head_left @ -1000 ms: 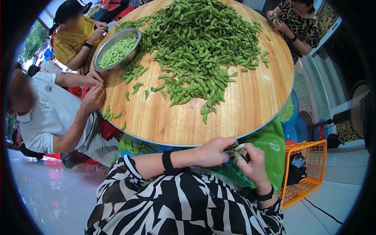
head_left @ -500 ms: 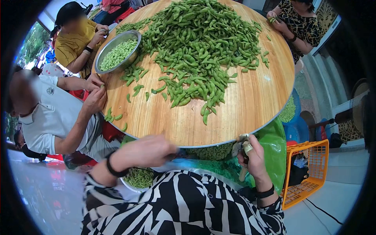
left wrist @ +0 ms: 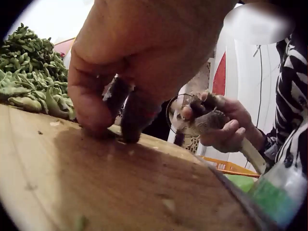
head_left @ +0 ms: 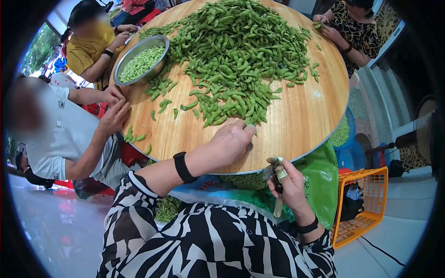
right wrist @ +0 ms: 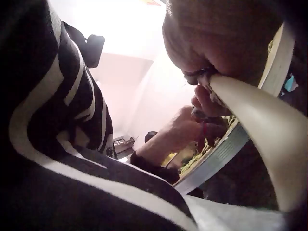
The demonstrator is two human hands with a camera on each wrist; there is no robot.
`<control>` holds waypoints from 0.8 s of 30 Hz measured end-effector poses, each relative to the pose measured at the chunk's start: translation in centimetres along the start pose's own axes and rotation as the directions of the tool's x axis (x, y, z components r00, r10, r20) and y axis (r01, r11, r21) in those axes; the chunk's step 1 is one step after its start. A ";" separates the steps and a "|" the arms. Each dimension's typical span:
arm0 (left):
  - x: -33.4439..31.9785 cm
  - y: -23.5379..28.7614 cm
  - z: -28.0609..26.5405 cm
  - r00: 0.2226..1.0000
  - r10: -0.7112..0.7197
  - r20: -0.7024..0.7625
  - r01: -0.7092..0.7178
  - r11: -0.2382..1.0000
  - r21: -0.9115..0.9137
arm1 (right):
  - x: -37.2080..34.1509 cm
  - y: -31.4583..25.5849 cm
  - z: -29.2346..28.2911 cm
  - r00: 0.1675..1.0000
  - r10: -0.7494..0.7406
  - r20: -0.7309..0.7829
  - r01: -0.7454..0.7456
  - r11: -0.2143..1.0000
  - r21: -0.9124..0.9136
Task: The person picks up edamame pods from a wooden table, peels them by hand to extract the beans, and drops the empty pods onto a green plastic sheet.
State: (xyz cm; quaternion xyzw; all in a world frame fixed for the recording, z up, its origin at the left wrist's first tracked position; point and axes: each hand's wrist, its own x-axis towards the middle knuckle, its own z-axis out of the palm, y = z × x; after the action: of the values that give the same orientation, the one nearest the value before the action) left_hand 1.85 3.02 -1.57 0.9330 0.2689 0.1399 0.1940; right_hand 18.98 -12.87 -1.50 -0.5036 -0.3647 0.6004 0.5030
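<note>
Soybean pods (head_left: 241, 51) are heaped on a round wooden table (head_left: 213, 148). My left hand (head_left: 229, 143) is at the near tip of the heap, fingers bent down to the tabletop. In the left wrist view its fingertips (left wrist: 130, 127), wearing dark coverings, pinch at the wood with a bit of green pod (left wrist: 115, 130) between them; the rest is hidden. Past the table's near edge, my right hand (head_left: 294, 189) grips a tool with a pale, smooth handle (right wrist: 255, 113) that sticks out below the fist. Its working end is hidden; coverings wrap some right fingertips.
A metal bowl (head_left: 119, 79) of shelled beans stands at the table's left. A container of pods (head_left: 168, 208) sits below my left forearm. Right are green plastic (head_left: 320, 185), an orange crate (head_left: 384, 204) and blue tubs (head_left: 350, 157). People (head_left: 88, 51) sit around the table.
My left hand has left the right hand, swung left over the lower container, then reached forward to the pods. The right hand has kept the pale-handled tool beside the table edge.
</note>
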 end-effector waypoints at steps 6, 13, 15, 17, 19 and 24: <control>-1.2 0.1 -1.1 0.996 -0.059 -0.061 0.067 0.986 0.149 | 0.5 -0.1 0.2 0.999 -0.029 0.016 0.028 0.998 0.047; -1.2 1.8 -2.1 0.939 -0.276 0.204 0.320 0.486 -0.814 | 1.4 -1.5 1.5 0.997 -0.011 0.082 -0.003 0.987 0.162; -1.4 2.6 -2.2 0.910 -0.274 0.311 0.385 0.280 -0.880 | 1.6 -0.7 1.6 0.996 -0.031 0.083 0.013 0.976 0.216; -1.5 3.3 -1.8 0.950 -0.256 0.176 0.252 0.302 -0.919 | 1.6 -0.3 1.7 0.996 -0.066 0.067 0.046 0.965 0.259; -1.5 3.3 -1.4 0.957 -0.256 0.134 0.207 0.285 -0.936 | 1.4 -0.7 2.1 0.995 -0.076 0.062 0.056 0.960 0.273; -1.8 3.6 -0.8 0.966 -0.256 0.038 0.118 0.305 -0.945 | 1.1 -0.7 2.1 0.989 -0.121 0.085 0.097 0.965 0.242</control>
State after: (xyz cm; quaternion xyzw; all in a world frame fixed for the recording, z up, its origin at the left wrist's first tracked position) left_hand 1.71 -0.54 0.42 0.5997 0.2556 0.3015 0.6958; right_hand 17.15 -11.51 -0.67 -0.3887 -0.3421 0.6351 0.5732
